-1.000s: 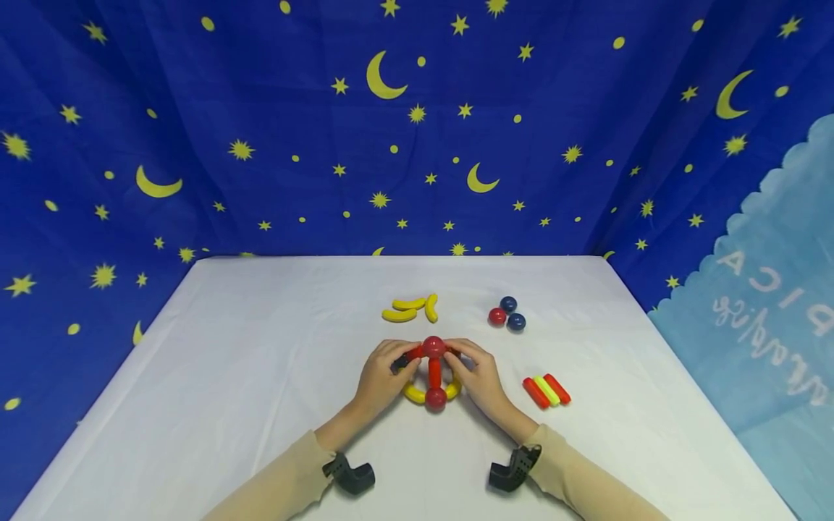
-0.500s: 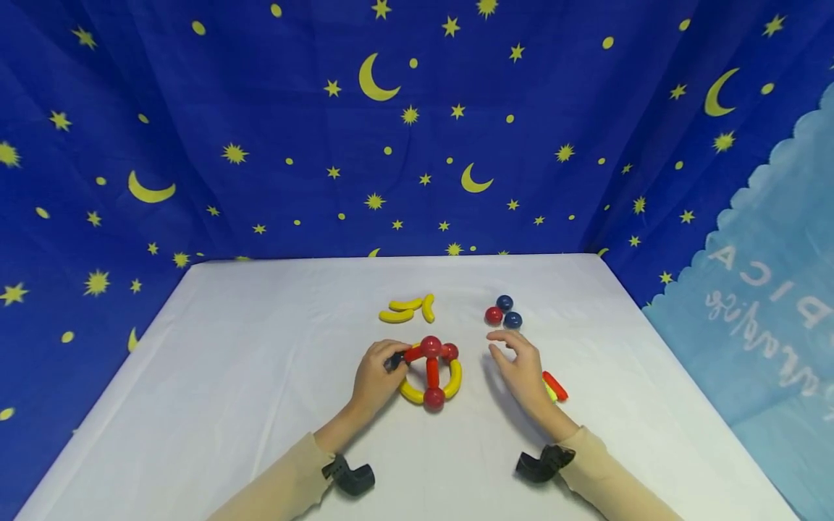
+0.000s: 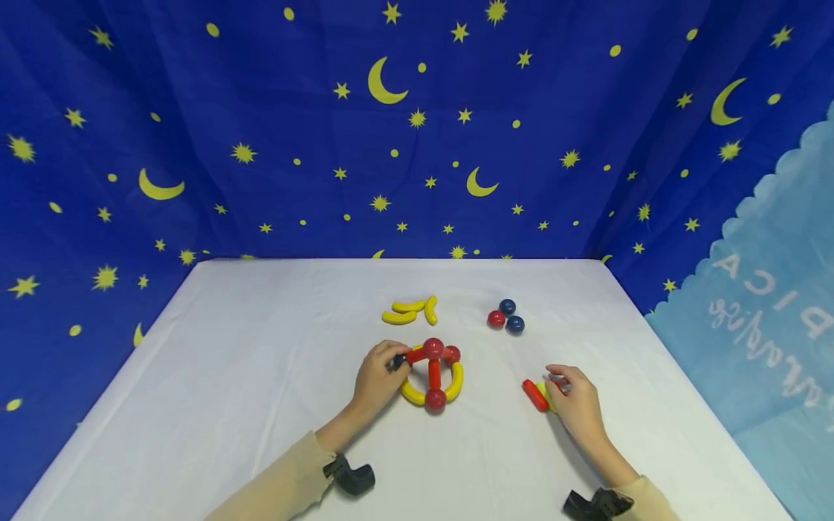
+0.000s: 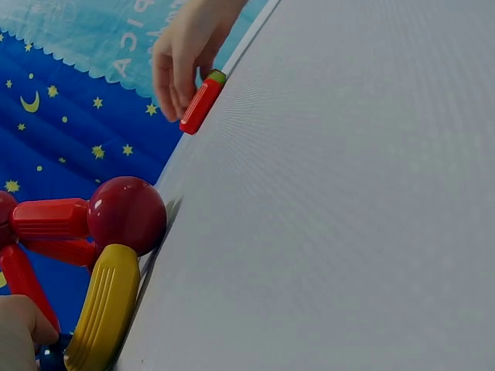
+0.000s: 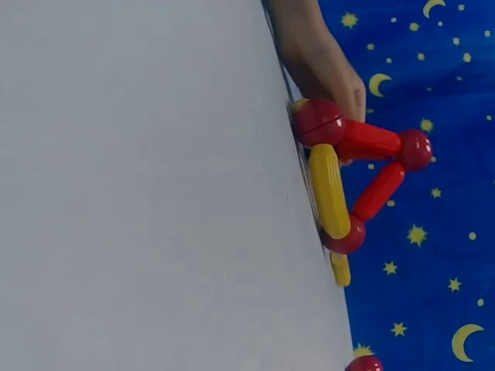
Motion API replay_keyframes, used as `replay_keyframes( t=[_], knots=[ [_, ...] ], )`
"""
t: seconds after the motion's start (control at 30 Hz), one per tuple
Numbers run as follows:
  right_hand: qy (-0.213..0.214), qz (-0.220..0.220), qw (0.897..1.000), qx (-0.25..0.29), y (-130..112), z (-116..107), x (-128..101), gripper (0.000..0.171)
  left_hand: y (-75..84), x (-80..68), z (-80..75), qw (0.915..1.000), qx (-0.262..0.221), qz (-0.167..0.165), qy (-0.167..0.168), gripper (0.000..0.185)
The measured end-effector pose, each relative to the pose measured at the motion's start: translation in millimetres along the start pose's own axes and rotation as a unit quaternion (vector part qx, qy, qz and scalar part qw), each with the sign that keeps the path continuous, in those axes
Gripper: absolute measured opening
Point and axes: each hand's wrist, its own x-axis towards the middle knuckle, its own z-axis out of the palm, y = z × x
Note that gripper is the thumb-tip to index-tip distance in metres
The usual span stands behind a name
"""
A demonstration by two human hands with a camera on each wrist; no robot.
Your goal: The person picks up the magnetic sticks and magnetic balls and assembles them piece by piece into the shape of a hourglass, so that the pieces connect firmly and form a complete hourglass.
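Head: on worktop (image 3: 293,376), pinching dark blue ball (image 3: 399,360) of red-and-yellow frame (image 3: 434,374) with left hand (image 3: 376,375); placing right hand (image 3: 578,401) at short rods (image 3: 535,396), cannot tell whether grasping. Left wrist: touching ball beside curved yellow rod (image 4: 104,309). Right wrist: gripping behind red balls (image 5: 319,122).

Far: three loose yellow arcs (image 3: 399,318), two blue balls (image 3: 515,325), one red ball (image 3: 496,319). Right: two loose red rods (image 3: 535,396), one yellow-green rod (image 3: 542,389). Middle: three joined red balls (image 3: 435,401), one dark-blue ball (image 3: 399,359), three joined red rods (image 3: 434,375), at least two joined yellow arcs (image 3: 455,382).
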Motion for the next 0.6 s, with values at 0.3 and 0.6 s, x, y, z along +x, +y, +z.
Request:
replay_keyframes(
  t=[0.3,0.6],
  knots=[
    [-0.029,0.063,0.997,-0.023,8.8,-12.1,-3.0,0.029,1.3,-0.3,0.4,1.0000,0.000,0.001,0.001,0.024],
    [-0.011,0.053,0.991,0.122,-22.2,-0.7,25.9,0.029,0.5,0.3,0.3,1.0000,-0.001,0.002,-0.001,0.023]
  ],
)
